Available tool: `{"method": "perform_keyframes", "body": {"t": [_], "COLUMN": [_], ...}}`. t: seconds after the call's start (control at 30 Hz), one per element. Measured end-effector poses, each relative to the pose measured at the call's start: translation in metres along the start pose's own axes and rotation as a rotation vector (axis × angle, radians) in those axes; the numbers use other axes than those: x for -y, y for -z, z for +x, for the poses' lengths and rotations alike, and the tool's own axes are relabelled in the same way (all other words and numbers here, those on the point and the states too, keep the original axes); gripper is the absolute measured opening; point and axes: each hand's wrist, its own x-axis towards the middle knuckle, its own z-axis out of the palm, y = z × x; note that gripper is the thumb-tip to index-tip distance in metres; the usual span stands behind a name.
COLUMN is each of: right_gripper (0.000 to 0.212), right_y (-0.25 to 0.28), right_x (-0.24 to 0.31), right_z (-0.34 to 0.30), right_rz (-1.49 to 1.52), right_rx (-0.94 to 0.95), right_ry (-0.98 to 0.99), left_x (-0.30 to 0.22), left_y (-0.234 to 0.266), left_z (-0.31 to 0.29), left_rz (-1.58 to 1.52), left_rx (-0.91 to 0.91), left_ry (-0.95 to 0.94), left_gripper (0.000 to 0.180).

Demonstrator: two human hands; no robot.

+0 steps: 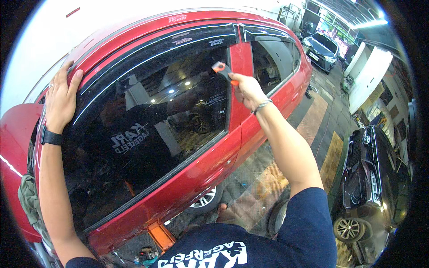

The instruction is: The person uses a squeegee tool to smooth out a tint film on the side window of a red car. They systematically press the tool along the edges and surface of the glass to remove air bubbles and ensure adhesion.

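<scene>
A red car door with a dark, reflective front window [147,107] fills the space before me. My right hand [248,91] is closed round a black-and-orange scraper [225,73], its blade end slightly blurred. The scraper is over the window's rear upper part; I cannot tell whether its blade touches the glass. My left hand [61,100] lies with fingers stretched on the front edge of the door frame, beside the dark window visor [134,47]. The rear side window [268,60] is behind the door pillar, past my right hand.
An orange floor-standing tool, perhaps a jack [161,234], is below the door near a car wheel [205,199]. A dark car [373,178] stands at right, a grey car [322,50] farther back. Grey-green cloth [29,201] hangs at left. Patterned tiles [250,187] cover the floor.
</scene>
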Motion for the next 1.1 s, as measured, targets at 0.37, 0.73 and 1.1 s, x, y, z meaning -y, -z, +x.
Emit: {"method": "perform_keyframes", "body": {"t": [0.37,0.73,1.1], "right_gripper": [0.030,0.030,0.035], "right_y": [-0.001,0.015,0.041], "right_x": [0.012,0.026,0.056], "right_z": [0.009,0.037,0.058], "right_rz": [-0.101,-0.374,-0.734], "right_rx": [0.010,0.145,0.163], "right_ry": [0.067,0.249,0.466], "left_x": [-0.003,0.007,0.006], "left_y": [0.003,-0.002,-0.004], "left_z": [0.001,0.002,0.002], "left_rz": [-0.007,-0.014,0.015], "left_rx": [0.021,-0.001,-0.003], "left_ry": [0.001,-0.014,-0.015], "left_gripper": [0.061,0.062,0.061]}}
